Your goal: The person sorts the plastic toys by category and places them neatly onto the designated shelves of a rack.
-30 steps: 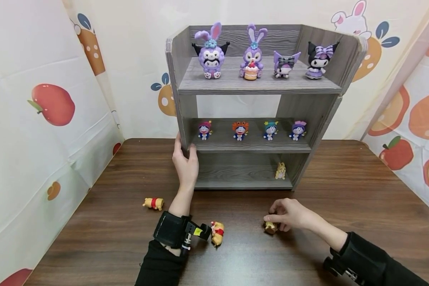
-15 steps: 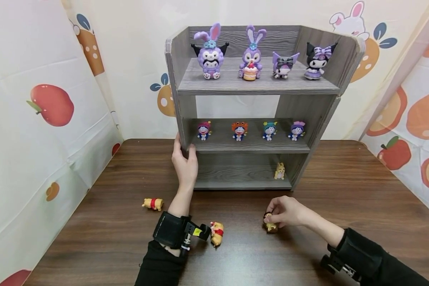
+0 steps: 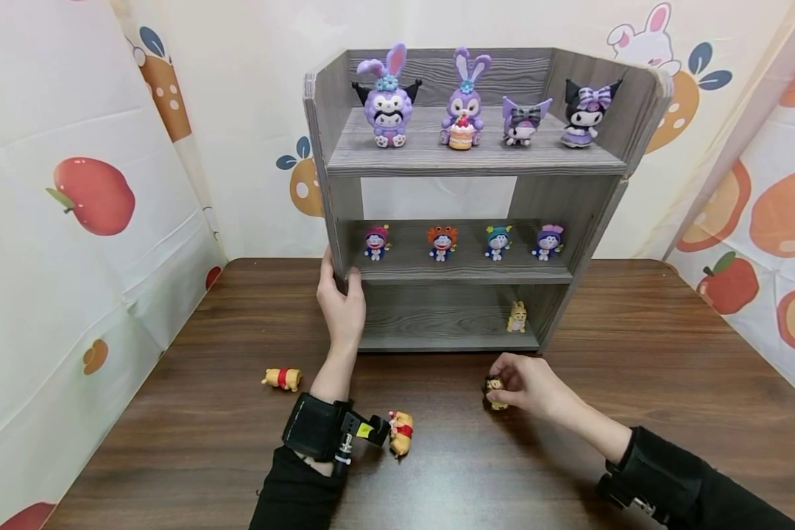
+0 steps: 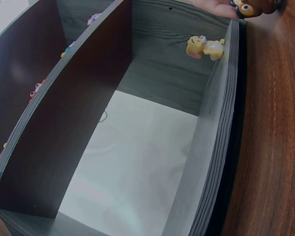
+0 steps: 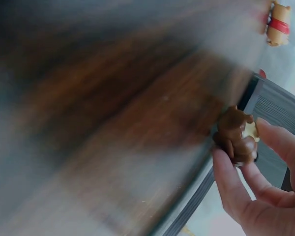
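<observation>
My left hand (image 3: 342,313) holds the lower left side panel of a grey wooden display shelf (image 3: 430,324), thumb at its front edge. Just in front of the shelf's lower right, my right hand (image 3: 535,386) pinches a small brown figurine (image 3: 495,392) with a yellowish front. The figurine is upright in the head view, and the right wrist view shows its brown back (image 5: 234,135) between fingers and thumb. A yellow rabbit figurine (image 3: 517,317) stands at the right end of the bottom shelf. Two yellow bear figurines in red lie on the table, one left (image 3: 282,378), one near the left wrist (image 3: 401,434).
Several purple figurines, among them a bunny with a cake (image 3: 462,121), line the top shelf. The middle shelf carries several small figurines in coloured hats, one an orange crab hat (image 3: 442,239). Patterned cloth (image 3: 93,309) surrounds the brown table (image 3: 192,442).
My right hand has tipped the brown figurine upright and moved it slightly toward the shelf. My left hand keeps its hold on the side panel.
</observation>
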A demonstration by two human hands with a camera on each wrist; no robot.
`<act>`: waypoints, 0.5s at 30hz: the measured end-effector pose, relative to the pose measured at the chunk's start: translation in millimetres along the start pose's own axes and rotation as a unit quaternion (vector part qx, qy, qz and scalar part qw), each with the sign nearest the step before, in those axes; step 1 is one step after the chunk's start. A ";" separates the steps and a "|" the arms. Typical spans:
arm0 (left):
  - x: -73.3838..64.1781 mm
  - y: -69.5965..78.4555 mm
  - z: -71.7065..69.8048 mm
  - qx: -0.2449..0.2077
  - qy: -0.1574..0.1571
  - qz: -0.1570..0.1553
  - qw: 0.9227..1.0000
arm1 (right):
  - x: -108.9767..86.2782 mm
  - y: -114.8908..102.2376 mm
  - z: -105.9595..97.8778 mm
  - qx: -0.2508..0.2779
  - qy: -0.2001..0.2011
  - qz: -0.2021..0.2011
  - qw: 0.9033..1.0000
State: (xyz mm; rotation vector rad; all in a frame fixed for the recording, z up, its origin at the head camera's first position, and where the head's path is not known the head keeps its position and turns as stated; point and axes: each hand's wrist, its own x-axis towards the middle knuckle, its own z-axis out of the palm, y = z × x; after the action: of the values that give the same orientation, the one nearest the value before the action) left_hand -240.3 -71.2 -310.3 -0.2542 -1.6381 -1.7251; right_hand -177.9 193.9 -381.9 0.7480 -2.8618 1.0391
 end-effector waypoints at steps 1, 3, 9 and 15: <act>-0.1 0.1 0.0 0.001 0.000 0.000 1.000 | -0.3 0.5 0.7 -0.004 0.007 -0.004 1.000; -0.7 4.5 0.2 0.000 -0.001 -0.001 1.000 | -1.1 0.5 1.7 -0.008 0.020 -0.015 1.000; -0.9 5.7 0.3 0.002 -0.002 -0.005 1.000 | -6.3 -1.7 3.8 -0.022 0.050 -0.068 0.996; -0.8 4.5 0.4 -0.001 -0.003 -0.009 1.000 | -12.7 -5.2 5.3 -0.104 0.069 -0.130 0.984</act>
State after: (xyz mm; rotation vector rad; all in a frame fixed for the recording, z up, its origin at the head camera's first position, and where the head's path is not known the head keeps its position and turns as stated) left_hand -237.0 -70.2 -307.2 -0.2456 -1.6478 -1.7401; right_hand -163.6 192.7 -385.0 0.9554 -2.6120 0.7162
